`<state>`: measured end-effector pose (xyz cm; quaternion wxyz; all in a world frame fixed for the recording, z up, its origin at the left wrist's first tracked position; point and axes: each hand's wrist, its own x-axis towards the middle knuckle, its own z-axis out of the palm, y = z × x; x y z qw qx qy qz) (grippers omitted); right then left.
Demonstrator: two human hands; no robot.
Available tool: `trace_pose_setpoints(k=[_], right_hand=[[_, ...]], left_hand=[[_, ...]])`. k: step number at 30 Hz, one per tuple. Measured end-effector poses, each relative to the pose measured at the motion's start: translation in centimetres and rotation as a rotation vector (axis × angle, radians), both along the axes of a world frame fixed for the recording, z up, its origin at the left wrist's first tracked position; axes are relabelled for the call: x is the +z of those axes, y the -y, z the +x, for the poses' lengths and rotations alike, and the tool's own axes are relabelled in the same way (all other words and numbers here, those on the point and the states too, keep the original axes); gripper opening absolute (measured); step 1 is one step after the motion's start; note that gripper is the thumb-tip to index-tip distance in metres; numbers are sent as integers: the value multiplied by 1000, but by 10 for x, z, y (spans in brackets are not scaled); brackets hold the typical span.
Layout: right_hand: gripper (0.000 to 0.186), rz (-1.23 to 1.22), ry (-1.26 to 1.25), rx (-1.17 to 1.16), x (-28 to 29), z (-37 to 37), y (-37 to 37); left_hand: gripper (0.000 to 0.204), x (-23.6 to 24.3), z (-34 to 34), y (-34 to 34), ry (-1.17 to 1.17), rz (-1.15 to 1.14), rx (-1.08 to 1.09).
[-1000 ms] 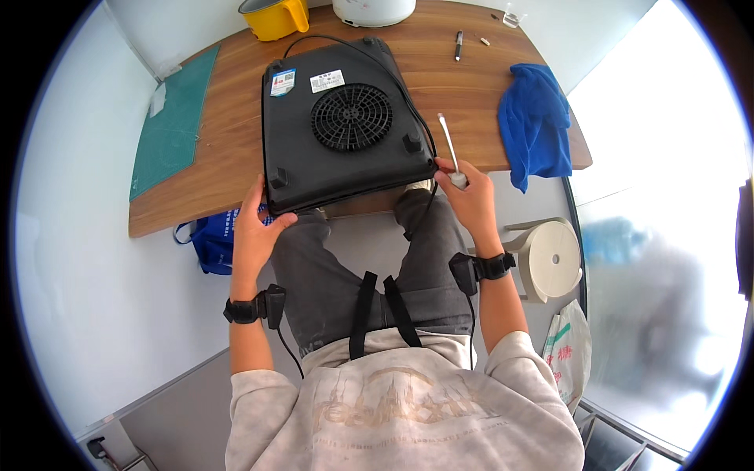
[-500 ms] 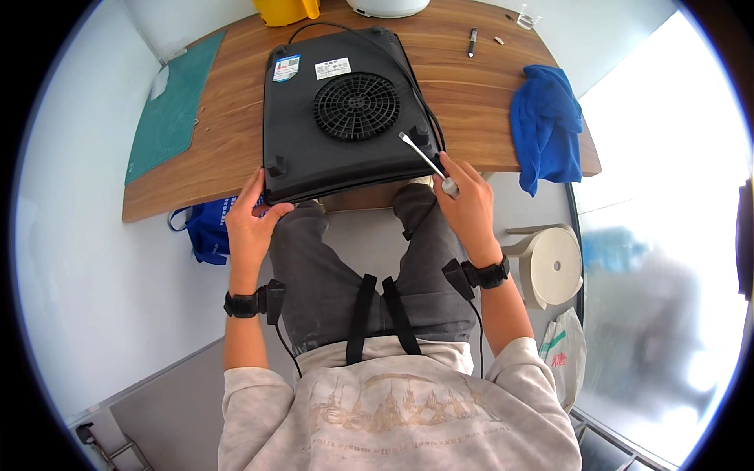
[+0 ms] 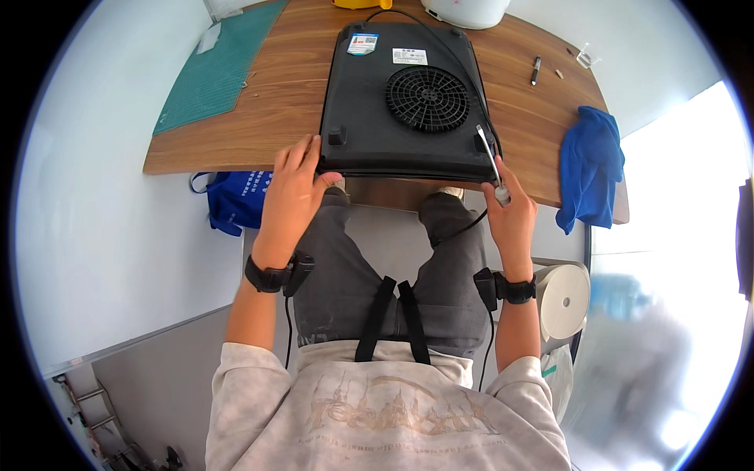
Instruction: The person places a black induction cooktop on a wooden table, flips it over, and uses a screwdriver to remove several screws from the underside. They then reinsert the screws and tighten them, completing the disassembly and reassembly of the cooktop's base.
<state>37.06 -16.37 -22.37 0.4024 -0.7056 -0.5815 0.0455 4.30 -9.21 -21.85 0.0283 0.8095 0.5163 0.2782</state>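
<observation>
Both hands work at the near edge of an upturned black induction cooker (image 3: 408,102) on the wooden counter (image 3: 259,110): the left hand (image 3: 292,188) clamps its corner to steady it, while the right hand (image 3: 510,216) grips a screwdriver (image 3: 488,153) angled onto the base. Two rectangular labels, one blue-and-white (image 3: 363,43) and one white (image 3: 410,56), sit along the far edge beyond the round fan grille (image 3: 428,98).

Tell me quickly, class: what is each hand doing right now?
Left hand: grips the near left edge of the upturned black cooker.
Right hand: closed around a screwdriver, tip toward the cooker's near right corner.
</observation>
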Motion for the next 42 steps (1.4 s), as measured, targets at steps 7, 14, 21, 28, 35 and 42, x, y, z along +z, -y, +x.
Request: trace_pose_setpoints(k=[7, 14, 21, 28, 35, 42], right_hand=[[46, -94, 96, -84, -3, -7, 4], [42, -66, 50, -114, 3, -2, 2], [40, -102, 59, -195, 3, 0, 6], [47, -60, 78, -73, -3, 17, 2], [77, -300, -227, -18, 34, 5, -5], [69, -259, -207, -127, 25, 2, -13]], left_hand=[[61, -9, -1, 1, 32, 19, -5], [64, -12, -5, 2, 123, 61, -69], [64, -14, 2, 17, 302, 25, -96], [95, -5, -3, 12, 183, -88, -124], [99, -4, 0, -4, 165, -137, -172], [90, -7, -4, -9, 263, -130, -215]])
